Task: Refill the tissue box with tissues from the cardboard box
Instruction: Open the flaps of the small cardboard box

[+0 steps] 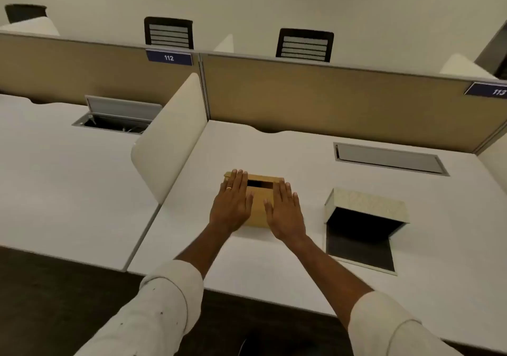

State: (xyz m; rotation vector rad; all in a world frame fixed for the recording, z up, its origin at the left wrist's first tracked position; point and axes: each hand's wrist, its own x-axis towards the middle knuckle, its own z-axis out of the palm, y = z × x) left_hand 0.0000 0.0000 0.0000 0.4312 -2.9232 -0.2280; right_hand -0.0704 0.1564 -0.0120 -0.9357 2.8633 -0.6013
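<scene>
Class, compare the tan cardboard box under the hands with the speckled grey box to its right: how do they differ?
The tan cardboard box is plain brown with a narrow top slot; the speckled grey box is pale, with a wide dark opening. Both hands rest on the tan one; the grey one is untouched. Both sit on the white desk.

Both arms reach forward over the desk's near edge, white sleeves rolled above the forearms. The left hand (233,202) and right hand (285,213) lie flat, palms down, fingers extended together, thumbs toward each other.
</scene>
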